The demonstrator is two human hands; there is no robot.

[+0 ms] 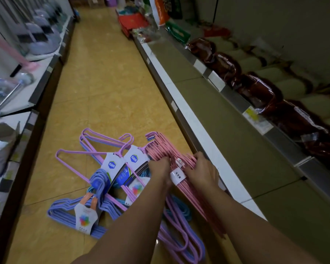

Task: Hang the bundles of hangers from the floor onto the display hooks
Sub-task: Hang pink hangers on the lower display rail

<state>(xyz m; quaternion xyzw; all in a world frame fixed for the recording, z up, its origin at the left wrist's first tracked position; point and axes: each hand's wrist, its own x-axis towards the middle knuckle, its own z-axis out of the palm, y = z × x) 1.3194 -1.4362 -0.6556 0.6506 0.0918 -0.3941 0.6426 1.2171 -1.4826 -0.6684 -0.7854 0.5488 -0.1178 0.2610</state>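
A bundle of pink hangers (161, 147) with a white paper band lies on the tiled floor against the base of the right shelf. My left hand (160, 168) grips its left side and my right hand (200, 170) grips its right side, fingers curled over the wires. To the left lie purple hanger bundles (88, 149) with white and blue labels, and blue hanger bundles (65, 210) lie nearer to me. More purple hangers (181, 239) lie under my forearms. No display hooks are in view.
The yellow tiled aisle (103, 82) runs ahead between two shelf units. The right shelf (208, 103) has a bare low level and dark red packaged goods (255, 88) above. The left shelf (36, 86) carries dustpans and brushes. Red baskets (131, 21) stand far ahead.
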